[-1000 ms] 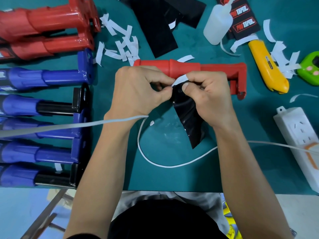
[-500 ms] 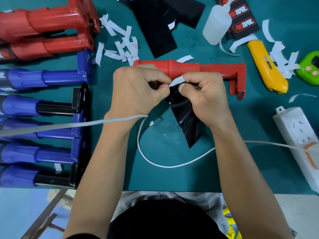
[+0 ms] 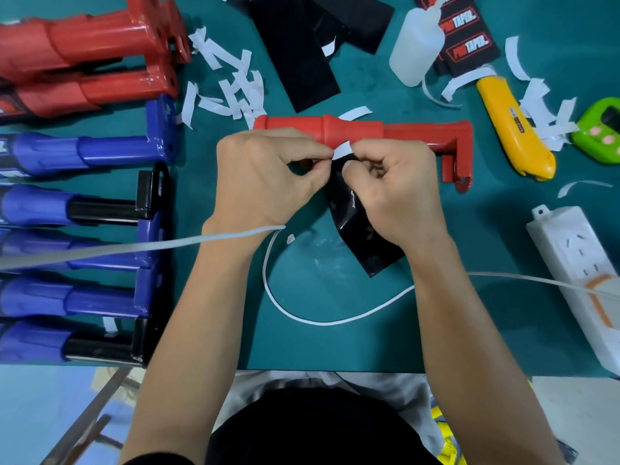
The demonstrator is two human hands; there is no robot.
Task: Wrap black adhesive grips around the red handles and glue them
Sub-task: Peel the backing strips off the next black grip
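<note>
Just in front of the red handle [image 3: 352,130] on the mat [image 3: 503,297], the left hand [image 3: 265,182] pinches the white backing tab [image 3: 343,150] and the right hand [image 3: 396,193] pinches the black adhesive grip [image 3: 362,236]. A hasty peel may tear the backing or fold the glue onto itself.

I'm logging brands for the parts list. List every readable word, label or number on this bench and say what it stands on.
"PRO TAPER." in red letters, printed twice, on the black printed pieces beside the white bottle.
Yellow utility knife: label too small to read.
Black grip at centre: white marks too blurred to read.
</note>
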